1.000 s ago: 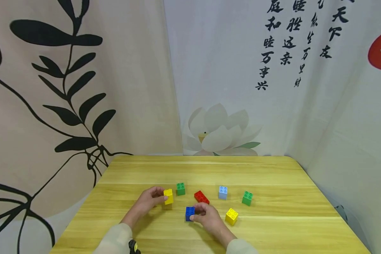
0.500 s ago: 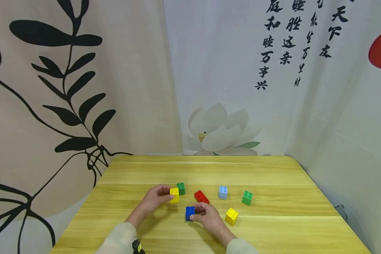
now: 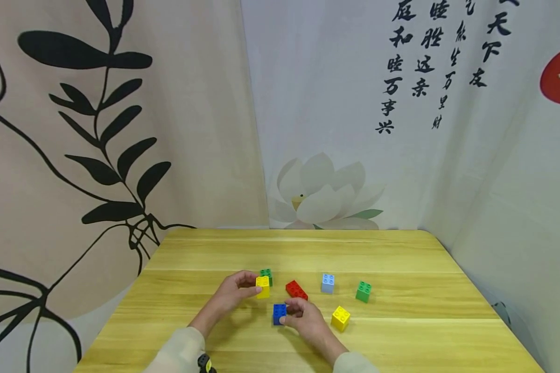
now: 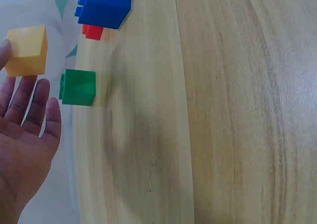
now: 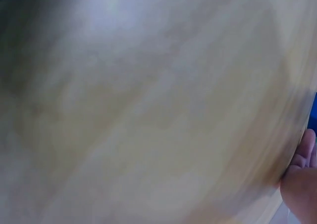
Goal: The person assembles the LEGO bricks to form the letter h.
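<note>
My left hand point(image 3: 235, 291) pinches a yellow toy building block point(image 3: 263, 287) between thumb and fingers, raised above the table. In the head view this block overlaps a green block point(image 3: 266, 274) standing behind it; the left wrist view shows the yellow block point(image 4: 27, 51) apart from the green block point(image 4: 79, 87). Nearer the front, my right hand point(image 3: 308, 321) grips a dark blue block point(image 3: 279, 314) by its right side, studs up. Just behind that hand lies a red block point(image 3: 296, 290), set at an angle. The right wrist view catches only the edge of my right hand point(image 5: 302, 179).
To the right are a light blue block point(image 3: 327, 283), a second green block point(image 3: 363, 291) and a second yellow block point(image 3: 340, 318). All of them rest on the wooden table point(image 3: 401, 342). A printed curtain point(image 3: 205, 129) hangs behind the table's far edge.
My left hand has carried the yellow block to the right and slightly away, so it now overlaps the green block in the head view. The right hand and dark blue block stay put.
</note>
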Demonstrator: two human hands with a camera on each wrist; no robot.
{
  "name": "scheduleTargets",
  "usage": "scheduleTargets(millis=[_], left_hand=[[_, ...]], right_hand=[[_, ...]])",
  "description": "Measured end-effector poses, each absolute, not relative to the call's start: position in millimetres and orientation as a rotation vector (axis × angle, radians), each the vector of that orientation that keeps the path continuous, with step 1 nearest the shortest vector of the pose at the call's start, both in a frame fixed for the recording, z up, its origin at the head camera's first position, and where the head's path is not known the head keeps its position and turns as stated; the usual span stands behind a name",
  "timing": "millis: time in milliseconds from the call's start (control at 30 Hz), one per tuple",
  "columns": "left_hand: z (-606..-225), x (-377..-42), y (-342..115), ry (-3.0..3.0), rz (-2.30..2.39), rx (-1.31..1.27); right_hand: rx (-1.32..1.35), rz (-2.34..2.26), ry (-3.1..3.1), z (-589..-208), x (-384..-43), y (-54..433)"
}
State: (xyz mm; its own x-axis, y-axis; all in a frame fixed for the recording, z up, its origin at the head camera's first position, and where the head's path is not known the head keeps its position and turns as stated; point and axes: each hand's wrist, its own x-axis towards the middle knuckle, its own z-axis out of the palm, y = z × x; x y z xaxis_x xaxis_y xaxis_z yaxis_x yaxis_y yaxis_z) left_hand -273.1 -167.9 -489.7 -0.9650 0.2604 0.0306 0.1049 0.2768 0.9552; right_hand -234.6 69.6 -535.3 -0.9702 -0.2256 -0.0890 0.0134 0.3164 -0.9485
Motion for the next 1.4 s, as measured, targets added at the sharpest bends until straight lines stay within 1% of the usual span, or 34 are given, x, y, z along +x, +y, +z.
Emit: scheduleTargets(millis=[833, 1400], left_hand=[[-495.3, -266.1, -148.7, 2.333, 1.704, 0.477], [-500.7, -258.3, -142.8, 2.339, 1.664, 0.478]], right_hand=[[-0.244, -1.727, 2.365, -533.4, -234.2, 71.1], [-0.250, -1.743, 2.353, -535.5, -233.5, 71.8]])
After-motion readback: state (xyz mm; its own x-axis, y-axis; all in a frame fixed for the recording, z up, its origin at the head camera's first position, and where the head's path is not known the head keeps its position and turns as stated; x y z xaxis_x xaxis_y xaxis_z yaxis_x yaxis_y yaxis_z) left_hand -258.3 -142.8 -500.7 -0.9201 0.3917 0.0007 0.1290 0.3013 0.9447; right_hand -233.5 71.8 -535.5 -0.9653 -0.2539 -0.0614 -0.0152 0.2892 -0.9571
